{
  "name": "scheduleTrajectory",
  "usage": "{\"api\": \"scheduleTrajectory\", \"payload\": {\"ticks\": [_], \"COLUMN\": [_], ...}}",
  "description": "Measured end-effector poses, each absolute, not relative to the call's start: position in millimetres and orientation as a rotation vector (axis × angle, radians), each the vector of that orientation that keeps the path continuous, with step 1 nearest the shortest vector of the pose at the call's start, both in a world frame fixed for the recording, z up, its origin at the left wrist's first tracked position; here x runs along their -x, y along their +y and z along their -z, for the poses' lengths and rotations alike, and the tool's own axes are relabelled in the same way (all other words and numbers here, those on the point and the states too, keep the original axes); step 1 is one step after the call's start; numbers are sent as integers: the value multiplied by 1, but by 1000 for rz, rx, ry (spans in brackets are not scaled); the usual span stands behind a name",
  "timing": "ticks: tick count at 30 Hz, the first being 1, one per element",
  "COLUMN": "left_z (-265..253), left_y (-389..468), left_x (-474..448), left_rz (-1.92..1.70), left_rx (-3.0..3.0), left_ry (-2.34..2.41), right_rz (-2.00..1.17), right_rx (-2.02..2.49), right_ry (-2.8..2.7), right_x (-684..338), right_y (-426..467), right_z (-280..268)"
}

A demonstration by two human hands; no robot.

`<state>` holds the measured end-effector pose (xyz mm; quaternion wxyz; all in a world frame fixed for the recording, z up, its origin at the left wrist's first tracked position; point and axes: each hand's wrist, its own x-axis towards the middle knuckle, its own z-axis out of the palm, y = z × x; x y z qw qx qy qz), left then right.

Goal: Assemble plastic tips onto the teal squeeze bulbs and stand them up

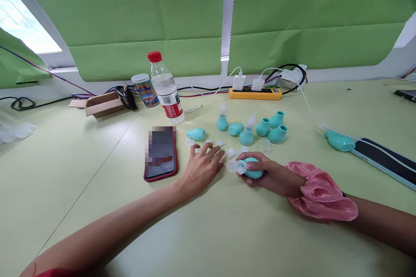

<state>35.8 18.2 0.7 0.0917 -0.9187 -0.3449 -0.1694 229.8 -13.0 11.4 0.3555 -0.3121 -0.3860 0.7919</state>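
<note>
My right hand (268, 172) is closed around a teal squeeze bulb (253, 172), its mouth turned left. At that mouth sits a clear plastic fitting with a round flap cap (231, 165). Fingers apart and bent, my left hand (200, 169) lies palm down over the table, its fingertips by small translucent pieces (219, 143). What is under those fingers is hidden. Behind the hands, one teal bulb (196, 133) lies on its side, and two others, a bulb (222, 123) and a bulb (246, 136), carry clear pointed tips. Several open-mouthed bulbs (277, 134) lie to their right.
A phone (160, 156) lies left of my left hand. Behind it stand a water bottle (167, 91) and a printed can (146, 91), with a cardboard tray (105, 104) further left. An orange power strip (255, 94) with chargers lies at the back. Rightward, a teal bulb (340, 141) touches a dark slab (386, 160).
</note>
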Motion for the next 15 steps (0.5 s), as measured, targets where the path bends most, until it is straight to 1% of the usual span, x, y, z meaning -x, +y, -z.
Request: {"api": "scheduleTrajectory", "payload": {"ticks": [5, 8, 12, 15], "left_z": [-1, -9, -23, -27], "left_y": [16, 10, 3, 4], "left_x": [-32, -30, -30, -30], "left_rz": [798, 1199, 1804, 2124], "left_rx": [2773, 2860, 2992, 3088], "left_ry": [-987, -1079, -1439, -1947], "right_rz": [-1987, -1940, -1804, -1705], "right_rx": [842, 893, 920, 927], "right_ry": [-1048, -1074, -1083, -1103], "right_x": [-228, -226, -223, -222], "right_y": [-14, -15, -19, -21], "right_z": [-12, -11, -9, -7]}}
